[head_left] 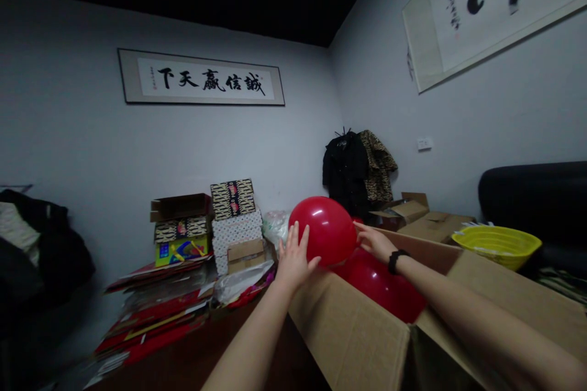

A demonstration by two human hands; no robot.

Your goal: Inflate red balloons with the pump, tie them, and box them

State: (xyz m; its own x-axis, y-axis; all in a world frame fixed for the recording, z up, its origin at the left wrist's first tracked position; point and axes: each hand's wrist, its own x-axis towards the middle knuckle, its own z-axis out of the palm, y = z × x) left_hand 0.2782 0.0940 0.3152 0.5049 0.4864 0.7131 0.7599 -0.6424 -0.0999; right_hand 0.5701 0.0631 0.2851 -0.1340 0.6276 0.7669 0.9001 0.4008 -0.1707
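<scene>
The left hand (296, 259) is spreading its fingers over the near left side of an inflated red balloon (323, 226), and its palm is lying open against the curve rather than closing around anything. The right hand (376, 244) is reaching to the balloon's right end with bent fingers; its fingertips are meeting the balloon there, though I cannot tell whether they are pinching it. A black wristband (397, 261) is circling the right wrist. Between the two hands, the balloon is sitting over the left edge of an open cardboard box (353, 330), whose flaps are spreading outward. More red balloons (380, 287) are resting inside that box, just below the right hand and forearm.

Beyond the box on the right, a yellow basket (499, 243) is standing near other brown cartons (435, 226), with a black padded backrest (541, 201) rising behind it. To the left of the left hand, a clear plastic bag (276, 226) is lying beside stacked boxes (236, 229), and flattened red packaging (160, 324) is piling up lower down. A black jacket (346, 165) and a leopard-print jacket (378, 162) are hanging in the corner. Framed calligraphy (206, 80) is hanging on the far wall, and a calligraphy scroll (499, 18) is hanging on the right one.
</scene>
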